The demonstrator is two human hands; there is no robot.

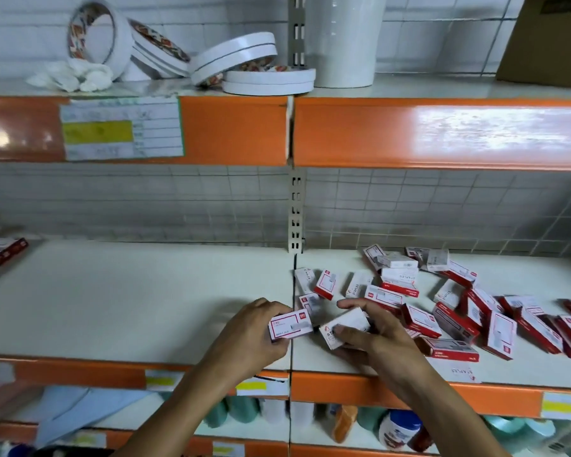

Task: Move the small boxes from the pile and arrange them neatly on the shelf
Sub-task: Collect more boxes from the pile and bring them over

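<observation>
Hands [314, 331] each gripping a staple box [290, 325], pile [459, 311] cut off right — print blurred

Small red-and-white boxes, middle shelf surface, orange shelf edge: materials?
Small red-and-white boxes: likely printed cardboard, matte; sharp folded edges, printed labels. Cream middle shelf surface: probably painted metal or laminate, smooth, low sheen; can't tell which. Orange shelf edge strip: glossy, plastic or enamelled metal; strong light reflections.

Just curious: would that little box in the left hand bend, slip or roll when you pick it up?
The box probably stays stiff: its edges look square in the left hand. Flat faces make rolling unlikely. It says staples like the pile, so likely heavy for its size.
</observation>
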